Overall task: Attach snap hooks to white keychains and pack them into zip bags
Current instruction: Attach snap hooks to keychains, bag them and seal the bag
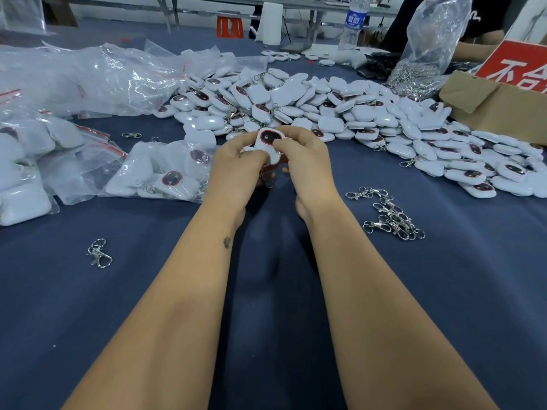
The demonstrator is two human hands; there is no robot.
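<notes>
Step in hand, by my reading: hooking, not bagging. You hold one keychain (268, 142) up between both hands, above the blue table (148, 291) and just in front of the big pile (325, 108) of loose keychains.

Left hand (236, 165): fingers curled round the keychain's lower left side, thumb up against its edge. Right hand (299, 152): thumb and forefinger pinch the right edge. Both are closed on the same piece; neither is free.

A bit of metal shows under the hands near the palms, probably a hook (268, 182) hanging from the keychain. I cannot tell whether it is already clipped on or only half threaded.

Supplies: loose hooks (390, 216) lie near your right forearm; a single one (99, 253) lies well off to the left. Filled zip bags (165, 176) sit left of your hands.

Next move, as I judge it:
- confirm the hook is closed through the keychain's loop;
- release one hand and keep the other on the piece;
- reach left for an empty bag. I cannot pick one out among the plastic there.
</notes>
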